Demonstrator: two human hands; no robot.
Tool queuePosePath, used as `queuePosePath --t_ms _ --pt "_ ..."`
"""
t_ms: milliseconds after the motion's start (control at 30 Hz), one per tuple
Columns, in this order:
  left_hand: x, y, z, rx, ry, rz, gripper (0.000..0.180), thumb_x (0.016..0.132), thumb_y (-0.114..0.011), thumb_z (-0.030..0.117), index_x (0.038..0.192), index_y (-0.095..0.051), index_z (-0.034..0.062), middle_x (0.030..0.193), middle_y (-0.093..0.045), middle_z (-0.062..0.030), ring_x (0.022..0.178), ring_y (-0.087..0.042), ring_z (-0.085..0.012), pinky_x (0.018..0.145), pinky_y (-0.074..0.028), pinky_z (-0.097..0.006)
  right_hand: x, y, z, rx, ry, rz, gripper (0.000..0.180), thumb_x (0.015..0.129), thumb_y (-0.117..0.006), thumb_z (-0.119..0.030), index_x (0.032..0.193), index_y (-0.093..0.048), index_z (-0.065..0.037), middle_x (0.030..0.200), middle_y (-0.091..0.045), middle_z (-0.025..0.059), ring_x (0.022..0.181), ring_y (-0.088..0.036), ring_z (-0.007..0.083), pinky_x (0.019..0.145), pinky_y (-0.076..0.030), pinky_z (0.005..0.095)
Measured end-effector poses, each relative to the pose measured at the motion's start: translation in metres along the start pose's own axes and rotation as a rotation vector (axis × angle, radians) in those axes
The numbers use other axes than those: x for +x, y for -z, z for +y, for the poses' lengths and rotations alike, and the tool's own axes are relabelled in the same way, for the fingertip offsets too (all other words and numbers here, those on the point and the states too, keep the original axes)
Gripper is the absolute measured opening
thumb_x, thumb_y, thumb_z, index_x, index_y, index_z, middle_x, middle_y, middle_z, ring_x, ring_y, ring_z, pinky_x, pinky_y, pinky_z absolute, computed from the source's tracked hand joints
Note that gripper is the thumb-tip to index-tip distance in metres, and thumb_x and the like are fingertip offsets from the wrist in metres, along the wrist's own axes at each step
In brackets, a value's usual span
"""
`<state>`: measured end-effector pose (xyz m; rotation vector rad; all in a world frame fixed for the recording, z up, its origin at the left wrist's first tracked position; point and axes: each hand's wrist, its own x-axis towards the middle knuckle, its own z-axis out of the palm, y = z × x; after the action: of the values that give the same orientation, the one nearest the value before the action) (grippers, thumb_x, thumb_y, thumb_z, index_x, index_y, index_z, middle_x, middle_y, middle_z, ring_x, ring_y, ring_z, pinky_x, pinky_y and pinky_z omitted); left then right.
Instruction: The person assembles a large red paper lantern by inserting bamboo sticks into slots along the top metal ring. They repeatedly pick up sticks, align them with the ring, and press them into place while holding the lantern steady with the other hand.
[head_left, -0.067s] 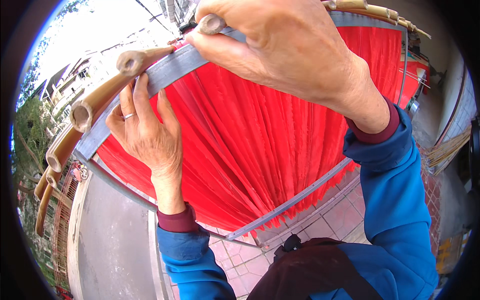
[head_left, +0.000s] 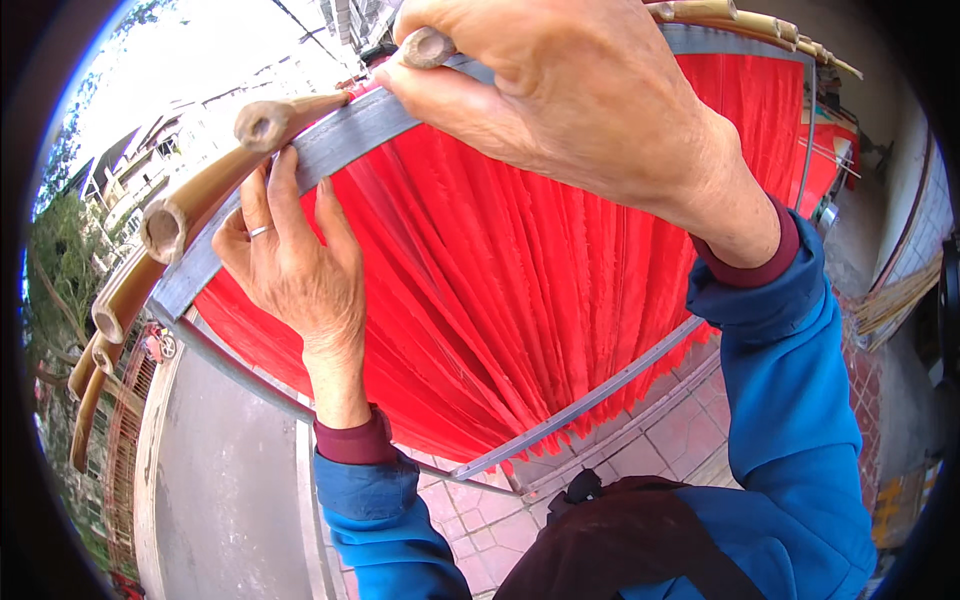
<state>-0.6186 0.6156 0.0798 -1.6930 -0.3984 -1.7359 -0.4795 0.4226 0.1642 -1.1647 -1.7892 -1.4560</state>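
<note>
My right hand (head_left: 590, 110) is closed around a bamboo pole, whose cut end (head_left: 428, 47) pokes out between thumb and fingers; the rest of that pole is hidden. Further left, my left hand (head_left: 295, 265), with a ring on one finger, rests its spread fingers against the grey metal rail (head_left: 345, 135). Its fingertips reach just under the end of another bamboo pole (head_left: 265, 125), touching or nearly so. Red cloth (head_left: 500, 270) hangs in many long folds below the rail, with frayed lower edges.
More bamboo poles (head_left: 165, 225) lie across the rail at left, their ends overhanging, and others (head_left: 715, 12) at far right. A lower metal bar (head_left: 590, 395) crosses the frame. Pink paving (head_left: 490, 535) and a grey road (head_left: 225, 470) lie below. Thin sticks (head_left: 895, 300) lean at right.
</note>
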Motion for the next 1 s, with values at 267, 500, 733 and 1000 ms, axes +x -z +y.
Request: queuePosePath --t_ms 267,500,733,1000 --pt "-0.001 -0.001 -0.002 -0.027 0.010 -0.004 0.041 0.085 -0.079 0.013 0.125 -0.069 0.0109 0.135 -0.067 -0.0069 0.100 -0.059 -0.0259 0.095 -0.043 -0.037 -0.001 0.012 -0.004 0.120 -0.043 0.025 0.015 0.091 -0.067 -0.008 0.080 -0.060 0.001 0.058 -0.057 0.0123 0.048 -0.057 0.0253 0.049 -0.046 0.0358" --pt "-0.001 0.000 0.001 -0.024 0.035 -0.016 0.043 0.083 -0.079 0.013 0.125 -0.068 0.0119 0.137 -0.065 -0.0045 0.101 -0.057 -0.0258 0.094 -0.044 -0.038 -0.001 0.014 -0.006 0.042 -0.004 0.012 0.013 0.089 -0.065 -0.005 0.080 -0.061 0.002 0.059 -0.057 0.0131 0.052 -0.059 0.0254 0.053 -0.047 0.0358" --pt "0.000 0.001 -0.001 -0.029 0.021 -0.032 0.043 0.084 -0.078 0.013 0.126 -0.068 0.0115 0.136 -0.064 -0.0056 0.102 -0.056 -0.0293 0.094 -0.045 -0.039 0.022 -0.004 -0.009 0.048 0.196 0.215 0.012 0.085 -0.067 -0.005 0.077 -0.062 0.002 0.059 -0.057 0.0158 0.052 -0.060 0.0272 0.052 -0.049 0.0387" --pt "0.000 0.004 -0.002 -0.017 0.010 -0.045 0.044 0.084 -0.078 0.014 0.127 -0.068 0.0111 0.137 -0.064 -0.0076 0.103 -0.056 -0.0315 0.095 -0.045 -0.040 0.020 -0.003 -0.012 0.385 0.149 0.186 0.016 0.085 -0.064 -0.008 0.075 -0.064 0.005 0.064 -0.062 0.0216 0.057 -0.066 0.0306 0.052 -0.054 0.0401"
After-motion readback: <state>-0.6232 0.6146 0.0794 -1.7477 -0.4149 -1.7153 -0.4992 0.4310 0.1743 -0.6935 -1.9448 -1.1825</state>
